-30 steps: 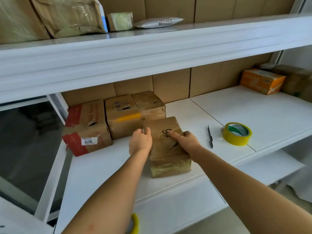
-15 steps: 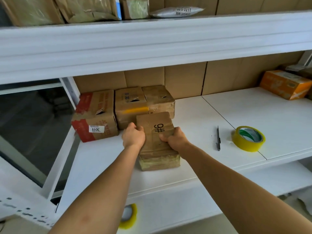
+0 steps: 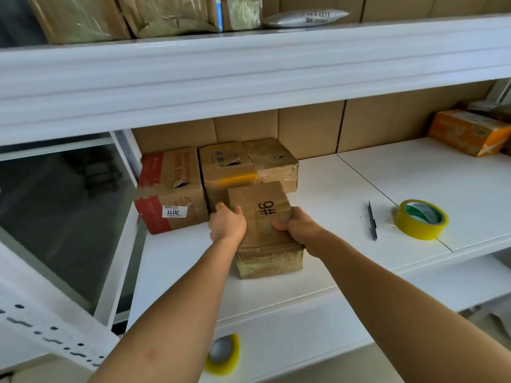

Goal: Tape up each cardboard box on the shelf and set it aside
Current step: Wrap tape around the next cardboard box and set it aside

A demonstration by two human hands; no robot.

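Cardboard box (image 3: 262,214) gripped between left hand (image 3: 227,223); right hand (image 3: 298,226)

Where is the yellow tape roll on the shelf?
The yellow tape roll lies flat on the white shelf, right of the pen.

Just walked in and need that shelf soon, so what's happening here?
A person is handling a small cardboard box marked 9# on the white shelf. The left hand and the right hand grip it from either side. Three more boxes sit together just behind it. A roll of yellow tape and a pen lie untouched to the right.
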